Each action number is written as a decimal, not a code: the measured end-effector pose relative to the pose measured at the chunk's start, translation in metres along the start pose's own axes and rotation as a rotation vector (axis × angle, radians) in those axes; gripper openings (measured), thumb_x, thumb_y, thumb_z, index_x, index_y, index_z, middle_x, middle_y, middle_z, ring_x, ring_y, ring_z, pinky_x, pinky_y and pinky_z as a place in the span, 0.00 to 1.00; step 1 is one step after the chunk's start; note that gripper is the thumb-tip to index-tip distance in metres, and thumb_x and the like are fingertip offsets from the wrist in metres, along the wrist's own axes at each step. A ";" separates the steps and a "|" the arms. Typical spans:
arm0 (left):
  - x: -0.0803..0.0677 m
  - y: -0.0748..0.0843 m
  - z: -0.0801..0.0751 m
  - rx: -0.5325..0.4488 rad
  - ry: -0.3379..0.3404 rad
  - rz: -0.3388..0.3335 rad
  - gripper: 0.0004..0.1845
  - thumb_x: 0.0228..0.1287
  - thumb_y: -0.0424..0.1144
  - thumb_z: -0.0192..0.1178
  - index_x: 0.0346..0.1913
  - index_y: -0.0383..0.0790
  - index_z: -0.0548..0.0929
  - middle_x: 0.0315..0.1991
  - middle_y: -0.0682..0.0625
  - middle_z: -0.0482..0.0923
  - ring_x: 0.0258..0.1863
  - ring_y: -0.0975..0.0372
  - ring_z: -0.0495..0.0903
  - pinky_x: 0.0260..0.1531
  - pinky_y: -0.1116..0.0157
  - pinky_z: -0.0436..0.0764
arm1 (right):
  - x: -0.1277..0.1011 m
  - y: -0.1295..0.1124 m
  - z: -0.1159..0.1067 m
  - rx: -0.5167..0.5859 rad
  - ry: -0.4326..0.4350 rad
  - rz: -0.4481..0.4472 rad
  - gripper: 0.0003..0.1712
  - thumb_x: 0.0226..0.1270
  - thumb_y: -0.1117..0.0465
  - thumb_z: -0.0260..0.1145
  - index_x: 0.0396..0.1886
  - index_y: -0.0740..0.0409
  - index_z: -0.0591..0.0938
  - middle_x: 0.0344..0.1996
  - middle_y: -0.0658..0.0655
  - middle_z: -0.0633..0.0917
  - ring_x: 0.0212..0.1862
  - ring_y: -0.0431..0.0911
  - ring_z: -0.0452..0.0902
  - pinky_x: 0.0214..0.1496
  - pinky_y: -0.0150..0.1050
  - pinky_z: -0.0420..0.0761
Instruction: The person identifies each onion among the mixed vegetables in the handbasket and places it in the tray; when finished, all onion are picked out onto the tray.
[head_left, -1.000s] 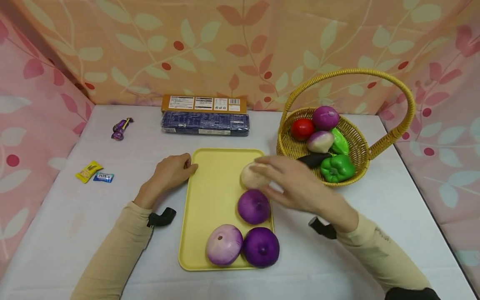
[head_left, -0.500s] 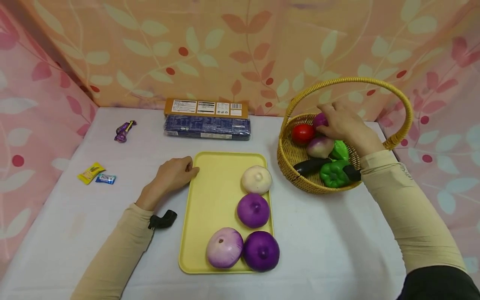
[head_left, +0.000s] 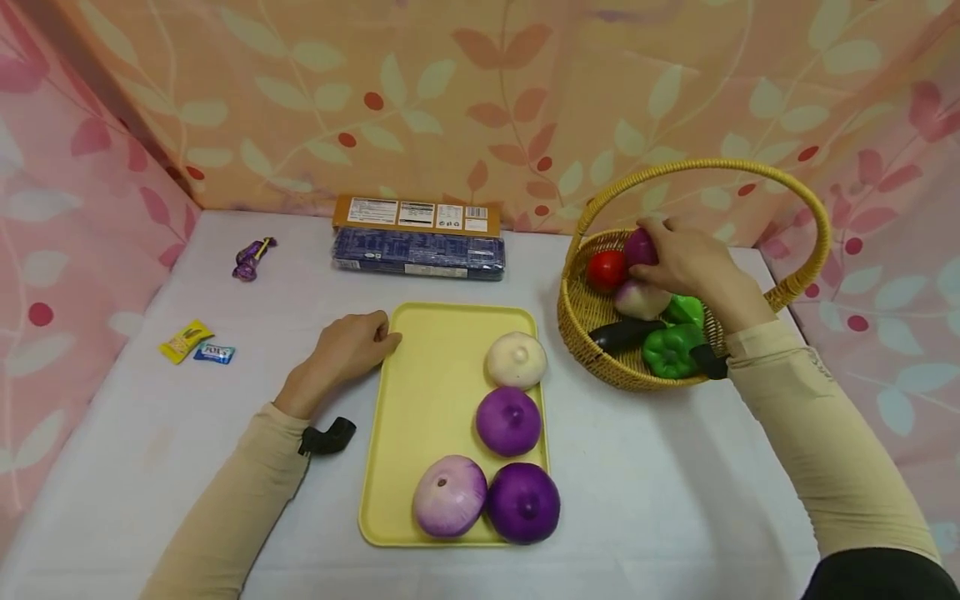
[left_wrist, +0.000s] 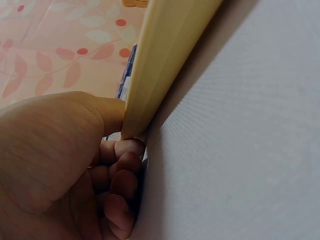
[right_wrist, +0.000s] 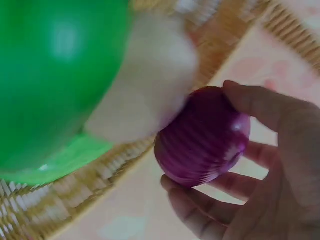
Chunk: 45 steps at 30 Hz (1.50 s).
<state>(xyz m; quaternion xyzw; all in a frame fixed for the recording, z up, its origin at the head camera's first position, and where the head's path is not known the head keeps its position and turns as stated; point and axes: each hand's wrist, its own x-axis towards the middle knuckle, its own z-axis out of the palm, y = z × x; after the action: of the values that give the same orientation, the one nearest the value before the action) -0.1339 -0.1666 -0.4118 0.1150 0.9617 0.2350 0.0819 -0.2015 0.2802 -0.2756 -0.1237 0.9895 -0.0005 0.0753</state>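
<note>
Purple and glossy, a ribbed onion (right_wrist: pixel 202 136) sits in the right hand (head_left: pixel 690 260), whose fingers (right_wrist: pixel 200 216) curl round it inside the woven wicker basket (head_left: pixel 592 321). It lies beside a red tomato (head_left: pixel 606 269), a pale turnip-like bulb (head_left: pixel 639 298), green peppers (head_left: pixel 670 350) and a dark eggplant (head_left: pixel 618 333).

The left hand (head_left: pixel 348 348) rests on the desk (head_left: pixel 675 500), fingers (left_wrist: pixel 120 185) curled, thumb against the smooth yellow tray (head_left: pixel 420 400), probably steadying it. Four round onions fill the tray's right side: one white (head_left: pixel 515 360), two deep purple (head_left: pixel 508 421) (head_left: pixel 522 502), one pale lilac (head_left: pixel 448 495).
</note>
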 end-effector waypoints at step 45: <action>0.004 0.000 0.002 0.026 -0.003 0.003 0.16 0.68 0.49 0.54 0.27 0.43 0.72 0.21 0.49 0.71 0.22 0.58 0.69 0.22 0.64 0.63 | -0.090 -0.192 0.098 0.016 0.210 -0.848 0.31 0.62 0.47 0.68 0.64 0.48 0.75 0.61 0.59 0.79 0.59 0.51 0.77 0.62 0.45 0.74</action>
<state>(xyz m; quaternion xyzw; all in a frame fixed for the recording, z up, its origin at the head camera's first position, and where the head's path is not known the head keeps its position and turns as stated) -0.1369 -0.1646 -0.4135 0.1179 0.9644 0.2224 0.0815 -0.0535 0.1175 -0.3557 -0.5179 0.8533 -0.0515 -0.0315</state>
